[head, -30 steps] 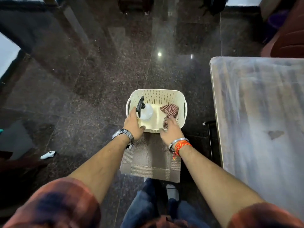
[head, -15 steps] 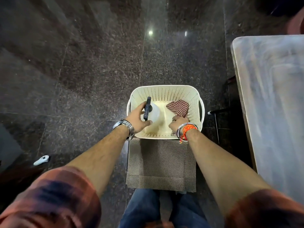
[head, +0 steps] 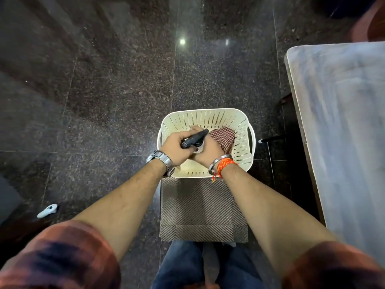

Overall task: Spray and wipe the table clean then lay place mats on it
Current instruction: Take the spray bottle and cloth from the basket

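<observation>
A cream perforated basket stands on the dark floor in front of me. Inside it, my left hand is wrapped around the black trigger head of the spray bottle. My right hand grips the bottle's white body just below; most of the body is hidden by both hands. A red checked cloth lies in the basket's right side, touching my right hand. A stack of brown woven place mats lies under the basket's near edge. The pale streaked table is at the right.
Dark polished granite floor surrounds the basket. A small white object lies on the floor at the left. A dark metal frame stands between basket and table. My jeans-clad legs are at the bottom.
My right hand left the cloth and moved left onto the spray bottle. My left hand closed on the bottle's trigger head, and the bottle turned and rose a little.
</observation>
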### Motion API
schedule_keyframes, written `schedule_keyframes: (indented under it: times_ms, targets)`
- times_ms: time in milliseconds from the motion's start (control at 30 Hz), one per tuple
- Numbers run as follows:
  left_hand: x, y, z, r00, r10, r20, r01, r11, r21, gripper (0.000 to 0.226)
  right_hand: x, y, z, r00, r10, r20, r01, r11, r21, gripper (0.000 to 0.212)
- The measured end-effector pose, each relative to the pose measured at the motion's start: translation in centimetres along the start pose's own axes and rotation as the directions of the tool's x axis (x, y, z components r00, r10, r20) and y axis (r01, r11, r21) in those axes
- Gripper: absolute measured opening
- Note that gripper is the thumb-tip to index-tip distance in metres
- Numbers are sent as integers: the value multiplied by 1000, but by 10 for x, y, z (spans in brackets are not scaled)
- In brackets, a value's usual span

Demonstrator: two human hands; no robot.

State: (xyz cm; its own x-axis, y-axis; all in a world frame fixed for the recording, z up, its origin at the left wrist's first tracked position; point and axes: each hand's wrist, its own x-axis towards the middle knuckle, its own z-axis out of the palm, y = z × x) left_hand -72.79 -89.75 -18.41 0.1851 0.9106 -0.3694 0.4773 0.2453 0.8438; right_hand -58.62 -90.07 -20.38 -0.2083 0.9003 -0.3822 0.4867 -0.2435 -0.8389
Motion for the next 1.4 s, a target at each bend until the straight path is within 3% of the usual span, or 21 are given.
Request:
schedule_keyframes:
  times_ms: [100, 167, 233, 267, 367, 433, 500, 567, 633, 700, 767, 800, 867, 967, 1100, 1300, 1400]
  targets:
    - [1, 17, -5, 991, 130, -28, -130, 992, -2, 43, -5, -4, -8, 983, -76, -164, 88, 994, 66, 49]
    - [2, 25, -3, 976, 154, -154, -160, 987, -32, 44, -12, -7, -21, 953, -66, -295, 82, 996, 41, 30]
    - [5, 22, 5, 968, 50, -245, -75, 993, -93, 51, -22, -15, -39, 892, -22, -451, 97, 985, 145, 18]
    - [8, 20, 13, 974, -10, -226, -19, 992, -127, 52, -28, -20, -49, 838, 30, -544, 98, 974, 205, 16]
    - [20, 6, 46, 979, -198, -38, 198, 980, -8, 47, -44, -46, -79, 664, 79, -744, 194, 942, 273, 16]
    - [30, 3, 77, 953, -257, 161, 215, 947, 240, 42, -51, -52, -97, 658, 116, -744, 237, 906, 352, 7]
    - [35, -2, 98, 899, -334, 283, 198, 887, 417, 37, -55, -56, -106, 707, 202, -677, 221, 847, 483, 16]
    - [47, -7, 124, 850, -396, 349, 216, 864, 455, 38, -62, -48, -119, 700, 265, -663, 169, 841, 514, 36]
    - [64, -25, 146, 847, -383, 368, 190, 865, 465, 62, -72, -36, -127, 669, 241, -703, 168, 872, 459, 39]
    - [54, -1, 139, 918, -327, 226, 217, 889, 404, 69, -81, -31, -128, 686, 220, -693, 134, 899, 417, 35]
    - [47, 9, 131, 963, -270, -22, 270, 950, 160, 36, -93, -28, -125, 704, 228, -672, 96, 908, 408, 30]
    - [44, 16, 125, 950, -276, -147, 285, 958, 39, 17, -99, -27, -124, 710, 236, -664, 76, 911, 406, 26]
    - [40, 29, 113, 918, -288, -273, 263, 957, -124, 16, -110, -28, -124, 710, 253, -658, 59, 909, 413, 24]
    - [28, 59, 97, 913, -249, -324, 169, 952, -255, 26, -133, -38, -126, 714, 255, -652, 90, 890, 447, 20]
    - [7, 106, 98, 900, -103, -424, -18, 962, -271, 28, -164, -46, -135, 676, 200, -709, 146, 907, 395, 22]
    - [-45, 177, 160, 954, 20, -299, -114, 947, -300, 42, -234, -38, -181, 695, 110, -711, 102, 964, 248, 21]
    - [-75, 207, 209, 956, 109, -271, -176, 955, -238, 51, -276, -20, -217, 674, 164, -720, 28, 969, 247, 11]
